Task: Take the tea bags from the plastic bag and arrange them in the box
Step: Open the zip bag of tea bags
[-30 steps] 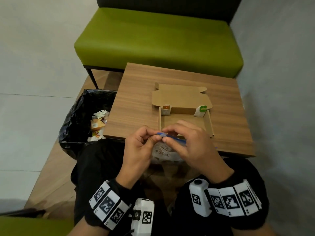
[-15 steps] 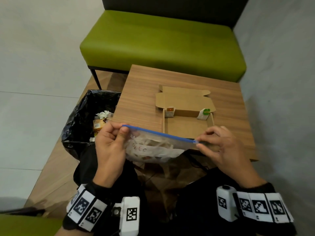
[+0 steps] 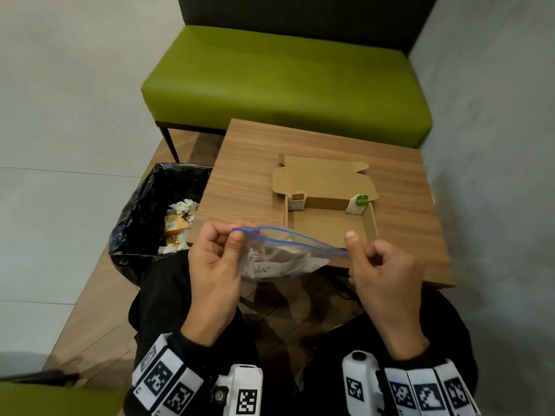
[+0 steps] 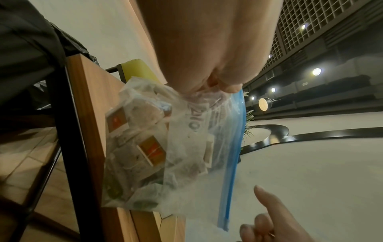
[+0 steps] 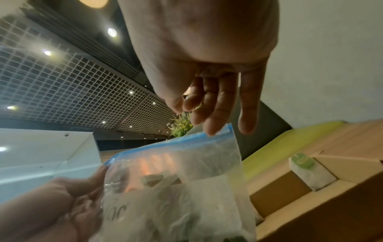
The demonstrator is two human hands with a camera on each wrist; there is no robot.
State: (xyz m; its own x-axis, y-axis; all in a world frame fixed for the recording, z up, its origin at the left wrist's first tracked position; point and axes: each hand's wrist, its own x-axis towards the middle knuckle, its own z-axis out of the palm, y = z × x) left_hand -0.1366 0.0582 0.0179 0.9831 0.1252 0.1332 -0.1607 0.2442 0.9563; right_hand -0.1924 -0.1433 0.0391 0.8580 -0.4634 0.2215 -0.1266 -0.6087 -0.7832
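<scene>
A clear zip bag (image 3: 282, 259) with a blue seal hangs over my lap at the table's near edge. It holds several tea bags (image 4: 149, 150). My left hand (image 3: 231, 238) pinches the bag's left top corner between thumb and finger. My right hand (image 3: 363, 247) is at the seal's right end with relaxed fingers; one fingertip (image 5: 211, 131) touches the blue strip. The seal's two lips stand slightly apart. The open cardboard box (image 3: 371, 223) lies just beyond, with a red-tagged tea bag (image 3: 296, 202) in its far left corner and a green-tagged tea bag (image 3: 359, 204) in its far right.
The box sits on a small wooden table (image 3: 249, 163). A black-lined waste bin (image 3: 141, 217) with wrappers stands left of the table. A green bench (image 3: 285, 82) is behind it, and a grey wall runs along the right.
My hands moved apart from the middle of the seal to its two ends. The seal's lips have parted, and my right hand has loosened from a pinch to a light touch.
</scene>
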